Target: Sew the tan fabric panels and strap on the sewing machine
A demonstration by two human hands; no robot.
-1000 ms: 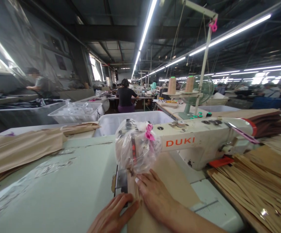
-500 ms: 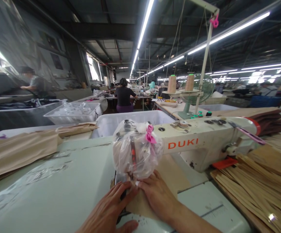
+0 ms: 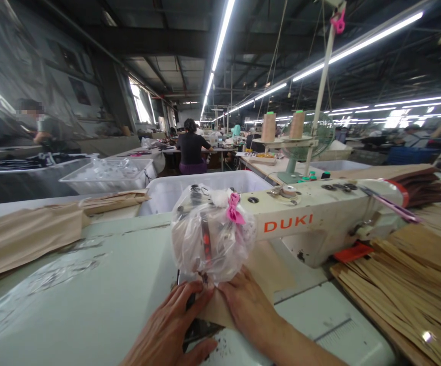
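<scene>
A beige fabric piece point(image 3: 222, 308) lies under the head of the sewing machine point(image 3: 319, 213), which is wrapped in clear plastic point(image 3: 193, 239) tied with a pink bow. My left hand point(image 3: 170, 317) rests at the left of the needle area, fingers stretched toward it and thumb spread apart on the machine bed. Flat on the fabric at the right lies my right hand point(image 3: 251, 305), its thumb close to the left fingertips and its other fingertips partly hidden by the plastic. The needle is hard to make out. More of the fabric shows behind my right hand.
Beige strips point(image 3: 399, 290) are heaped at the right, and folded beige fabric point(image 3: 29, 234) lies at the left. Behind the machine stands a white bin point(image 3: 212, 180). Purple-handled scissors point(image 3: 391, 203) rest on the machine arm. A co-worker point(image 3: 192, 147) sits further off.
The fabric has slid a little away from me under the machine head, its near edge now further forward. Both hands stay beside the needle area. The view has shifted slightly.
</scene>
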